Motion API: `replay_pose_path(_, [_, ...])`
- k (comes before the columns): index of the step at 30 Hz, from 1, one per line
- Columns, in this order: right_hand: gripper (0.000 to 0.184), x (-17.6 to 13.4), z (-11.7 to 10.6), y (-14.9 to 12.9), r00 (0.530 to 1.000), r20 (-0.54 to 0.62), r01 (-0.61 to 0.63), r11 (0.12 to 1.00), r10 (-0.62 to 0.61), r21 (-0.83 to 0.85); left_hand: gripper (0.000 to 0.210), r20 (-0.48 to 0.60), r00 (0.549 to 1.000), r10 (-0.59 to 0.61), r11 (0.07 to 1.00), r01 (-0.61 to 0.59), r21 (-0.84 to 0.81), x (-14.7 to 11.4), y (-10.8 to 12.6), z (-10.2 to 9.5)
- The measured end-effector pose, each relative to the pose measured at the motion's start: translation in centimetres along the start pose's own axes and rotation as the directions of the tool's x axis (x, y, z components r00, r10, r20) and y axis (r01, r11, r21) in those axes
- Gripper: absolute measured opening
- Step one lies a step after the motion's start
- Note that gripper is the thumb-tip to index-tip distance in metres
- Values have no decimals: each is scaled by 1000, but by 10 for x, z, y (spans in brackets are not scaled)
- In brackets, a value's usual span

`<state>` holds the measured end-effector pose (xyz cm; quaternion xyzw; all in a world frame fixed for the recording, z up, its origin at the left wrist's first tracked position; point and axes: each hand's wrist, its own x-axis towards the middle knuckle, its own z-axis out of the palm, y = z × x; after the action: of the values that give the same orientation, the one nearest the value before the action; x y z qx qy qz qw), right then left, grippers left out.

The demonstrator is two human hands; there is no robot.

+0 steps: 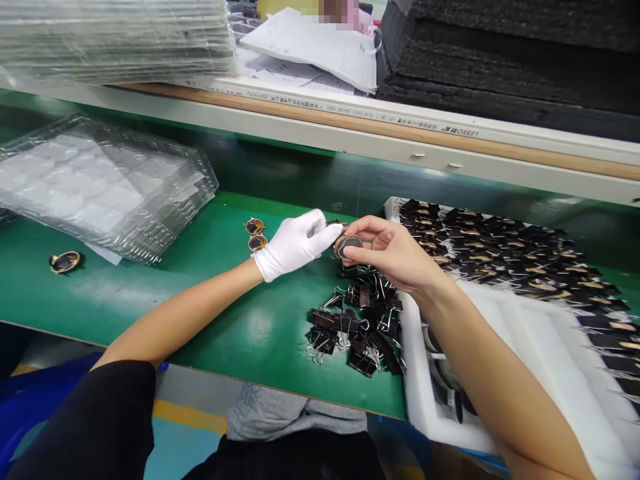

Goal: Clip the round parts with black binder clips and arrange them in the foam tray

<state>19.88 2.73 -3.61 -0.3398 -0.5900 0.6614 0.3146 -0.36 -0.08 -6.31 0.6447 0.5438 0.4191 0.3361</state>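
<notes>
My right hand [395,257], bare, grips a small round dark piece with a tan rim [349,247] between thumb and fingers. My left hand [300,243], in a white glove, is closed with thumb and fingertips meeting beside it. A dark bit shows at those fingertips, too small to make out. Just below my hands lies a heap of black binder clips [345,320] with silver wire handles. Left of the glove are two round gold-rimmed dark pieces [254,227], one partly behind the wrist. A similar gold-rimmed piece [65,261] lies at the far left.
A white foam tray [413,360] stands on the right, with rows of binder clips [500,250] clamped on tan-edged pieces. Clear plastic trays [110,187] are stacked at left. Behind the green table [240,333] runs a shelf edge [300,123] bearing papers [315,47] and black foam [500,60].
</notes>
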Motion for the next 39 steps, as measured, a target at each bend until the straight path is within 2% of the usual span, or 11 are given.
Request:
replay_pose_path(2, [38, -1, 1, 3, 999, 31, -8, 1000, 8, -25, 35, -22, 998, -52, 998, 51, -28, -1, 1, 3])
replay_pose_path(6, [38, -1, 4, 6, 999, -22, -48, 998, 47, -49, 27, -7, 999, 52, 999, -52, -10, -3, 2, 4])
replay_pose_path(9, [40, 0, 5, 8, 997, -58, -59, 997, 56, -47, 31, 13, 995, 98, 970, -98, 224, -7, 1, 2])
replay_pose_path(12, [41, 1, 5, 9, 995, -93, -52, 997, 46, -62, 38, 162, 979, 126, 814, -195, 548, -8, -3, -1])
replay_pose_path(14, [41, 2, 5, 9, 992, -122, -42, 997, 33, -67, 36, 247, 961, 125, 727, -258, 636, -6, -4, -4])
replay_pose_path(16, [41, 2, 5, 8, 989, -146, -38, 997, 27, -74, 41, 219, 972, 85, 774, -203, 600, -2, -3, -6])
replay_pose_path(19, [42, 2, 4, 6, 984, -177, -39, 995, 22, -90, 59, 154, 986, -64, 923, 0, 384, 4, 2, -11])
replay_pose_path(23, [42, 1, 2, 4, 982, -189, -10, 994, -11, -109, 59, 239, 955, -176, 975, 137, 174, 6, 7, -17])
replay_pose_path(27, [38, 1, 0, 5, 986, -161, 9, 983, -39, -183, 51, 307, 939, -153, 972, 88, 216, 6, 6, -22])
replay_pose_path(30, [40, 1, -4, 3, 987, -149, 26, 971, -63, -239, 49, 306, 941, -142, 965, 63, 253, 6, 4, -24])
replay_pose_path(39, [41, 3, -28, -2, 993, -104, 17, 930, -59, -366, 47, 324, 944, -56, 988, 6, 155, 5, 1, -29])
